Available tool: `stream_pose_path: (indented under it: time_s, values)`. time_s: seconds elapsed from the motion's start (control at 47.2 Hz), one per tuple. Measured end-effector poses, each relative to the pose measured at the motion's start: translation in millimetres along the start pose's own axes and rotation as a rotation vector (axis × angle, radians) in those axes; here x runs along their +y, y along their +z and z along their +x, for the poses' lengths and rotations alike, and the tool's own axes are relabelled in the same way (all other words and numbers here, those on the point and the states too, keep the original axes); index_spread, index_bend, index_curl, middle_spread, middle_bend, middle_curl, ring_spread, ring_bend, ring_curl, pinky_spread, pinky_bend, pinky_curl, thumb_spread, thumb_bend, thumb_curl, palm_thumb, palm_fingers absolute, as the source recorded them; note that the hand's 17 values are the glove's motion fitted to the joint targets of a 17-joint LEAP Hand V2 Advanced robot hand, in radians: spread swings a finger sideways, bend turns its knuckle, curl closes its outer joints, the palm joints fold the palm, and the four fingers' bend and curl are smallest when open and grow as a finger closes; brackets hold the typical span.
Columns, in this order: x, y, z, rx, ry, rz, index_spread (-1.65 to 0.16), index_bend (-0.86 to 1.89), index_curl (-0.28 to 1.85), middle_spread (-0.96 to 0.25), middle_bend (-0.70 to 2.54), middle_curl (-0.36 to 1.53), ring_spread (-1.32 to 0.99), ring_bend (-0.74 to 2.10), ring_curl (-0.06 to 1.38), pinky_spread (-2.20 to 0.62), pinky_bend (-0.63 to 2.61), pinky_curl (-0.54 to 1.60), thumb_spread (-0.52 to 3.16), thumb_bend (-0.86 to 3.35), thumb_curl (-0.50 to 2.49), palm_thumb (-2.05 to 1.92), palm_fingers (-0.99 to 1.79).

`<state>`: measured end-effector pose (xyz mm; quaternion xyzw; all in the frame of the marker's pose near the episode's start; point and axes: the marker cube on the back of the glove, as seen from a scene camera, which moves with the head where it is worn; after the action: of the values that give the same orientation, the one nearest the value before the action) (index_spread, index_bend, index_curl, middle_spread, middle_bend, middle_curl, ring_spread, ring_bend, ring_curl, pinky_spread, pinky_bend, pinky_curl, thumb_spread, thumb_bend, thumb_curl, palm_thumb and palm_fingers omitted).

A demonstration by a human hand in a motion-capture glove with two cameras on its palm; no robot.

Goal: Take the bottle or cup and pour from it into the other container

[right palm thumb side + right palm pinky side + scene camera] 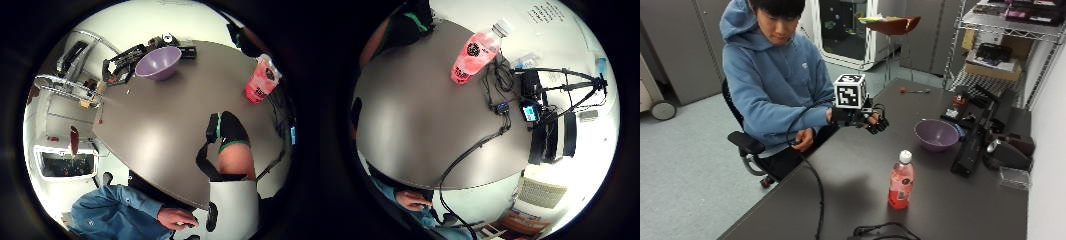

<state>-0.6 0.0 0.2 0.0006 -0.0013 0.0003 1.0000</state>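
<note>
The gloved right hand (869, 120) hovers above the table (853, 170) with fingers loosely curled, holding nothing, well apart from the upright pink bottle (900, 181) (capped, nearly full, likely heavy and slick), best gripped mid-body; the purple bowl (936, 134) waits beyond.

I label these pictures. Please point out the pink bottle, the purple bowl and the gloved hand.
pink bottle (901, 186), outside view, label.
purple bowl (936, 135), outside view, inner wall.
gloved hand (863, 118), outside view, back.

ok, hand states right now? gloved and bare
Gloved right hand: open, holding nothing, raised over the table.
Bare left hand: in the person's lap; grip unclear.
</note>
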Motion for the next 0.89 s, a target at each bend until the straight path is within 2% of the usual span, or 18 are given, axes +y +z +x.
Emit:
stream_pose_path:
  time_s: [0.148, 0.318, 0.89]
  values:
    - [1, 1, -2, -0.007, 0.002, -0.006, -0.16, 0.33, 0.22, 0.03, 0.17, 0.11, 0.04, 0.32, 0.16, 0.13, 0.36, 0.18, 0.61, 0.42, 0.22, 0.70, 0.59]
    - [1, 1, -4, -0.016, 0.003, -0.004, -0.19, 0.30, 0.28, 0.04, 0.16, 0.17, 0.04, 0.31, 0.21, 0.15, 0.35, 0.22, 0.81, 0.37, 0.29, 0.73, 0.57]
    - [4, -18, 18, -0.028, 0.044, 0.049, -0.21, 0.23, 0.37, 0.04, 0.15, 0.23, 0.04, 0.29, 0.28, 0.17, 0.32, 0.30, 1.00, 0.19, 0.44, 0.80, 0.55]
